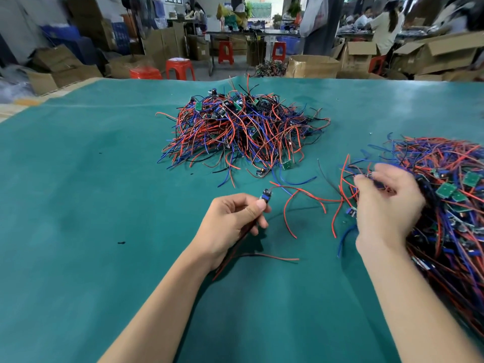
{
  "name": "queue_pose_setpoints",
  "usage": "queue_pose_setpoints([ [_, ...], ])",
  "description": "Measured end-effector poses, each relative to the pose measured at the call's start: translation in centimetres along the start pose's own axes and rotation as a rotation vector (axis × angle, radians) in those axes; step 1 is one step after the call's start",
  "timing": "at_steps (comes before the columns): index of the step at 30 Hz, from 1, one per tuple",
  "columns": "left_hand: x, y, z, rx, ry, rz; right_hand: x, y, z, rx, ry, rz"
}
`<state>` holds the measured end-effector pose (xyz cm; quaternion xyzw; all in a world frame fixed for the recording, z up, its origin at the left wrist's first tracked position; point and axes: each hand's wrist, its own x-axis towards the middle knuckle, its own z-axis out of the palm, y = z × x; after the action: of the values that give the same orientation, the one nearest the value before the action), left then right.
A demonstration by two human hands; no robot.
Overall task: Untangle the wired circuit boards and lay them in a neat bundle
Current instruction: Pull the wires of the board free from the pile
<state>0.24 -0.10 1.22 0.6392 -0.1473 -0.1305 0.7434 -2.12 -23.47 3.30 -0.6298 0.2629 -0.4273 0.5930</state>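
Observation:
My left hand (233, 218) pinches a small wired circuit board (265, 196) between thumb and fingers; its red, blue and black wires trail right and down over the green mat. My right hand (385, 205), blurred, reaches into the edge of a large tangled pile of wired boards (450, 205) at the right, its fingers curled around a small part and wires there. Another small blue board (351, 212) lies just left of that hand. A second tangled heap of red, blue and black wires with green boards (243, 129) sits in the middle of the table, beyond both hands.
The green mat (104, 179) covers the whole table. Beyond its far edge stand red stools (180, 68), cardboard boxes (311, 66) and work tables, with people seated at the back right.

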Motion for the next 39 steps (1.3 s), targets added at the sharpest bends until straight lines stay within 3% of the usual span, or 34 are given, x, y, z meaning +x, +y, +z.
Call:
queue_pose_setpoints([
  [2,0.1,0.0,0.0,-0.03,0.016,-0.001,-1.4,-0.4,0.6,-0.127,-0.244,0.007],
  [4,0.0,-0.1,-0.1,-0.019,-0.013,-0.005,-3.7,-0.3,1.6,-0.25,-0.593,0.014],
  [6,-0.1,-0.1,-0.2,0.01,-0.065,-0.017,-6.1,-0.6,2.4,-0.19,-0.872,0.017],
  [7,-0.1,-0.1,-0.3,0.022,-0.081,-0.024,-6.7,-0.7,2.6,-0.11,-0.923,0.039],
  [12,-0.3,0.0,0.0,0.105,-0.13,-0.027,-5.6,-1.4,1.7,0.009,-0.978,0.059],
  [15,-0.3,0.1,0.1,0.107,-0.177,-0.045,-6.0,-1.3,1.8,-0.012,-0.921,0.013],
  [19,-0.3,0.3,0.1,0.049,-0.245,-0.077,-5.8,-1.4,2.1,0.07,-0.652,0.049],
  [25,-0.6,0.6,0.3,0.194,-0.341,-0.05,-2.2,-3.8,-0.2,0.219,-0.272,0.058],
  [28,-0.6,0.5,0.2,0.264,-0.322,-0.045,0.9,-6.3,-3.0,0.243,-0.178,0.016],
  [30,-0.4,0.3,0.1,0.243,-0.279,-0.036,3.6,-8.0,-5.0,-0.004,-0.248,0.001],
  [33,-0.2,0.2,0.0,0.216,-0.212,-0.019,6.7,-9.5,-6.1,-0.713,-0.474,-0.063],
  [35,-0.2,0.1,0.0,0.226,-0.187,-0.011,7.4,-9.8,-5.2,-1.048,-0.528,-0.145],
  [37,-0.1,0.1,0.0,0.222,-0.16,-0.013,6.6,-10.0,-2.3,-1.125,-0.602,-0.303],
  [39,0.0,0.1,0.1,0.22,-0.136,-0.017,5.1,-9.4,1.7,-1.023,-0.765,-0.388],
])
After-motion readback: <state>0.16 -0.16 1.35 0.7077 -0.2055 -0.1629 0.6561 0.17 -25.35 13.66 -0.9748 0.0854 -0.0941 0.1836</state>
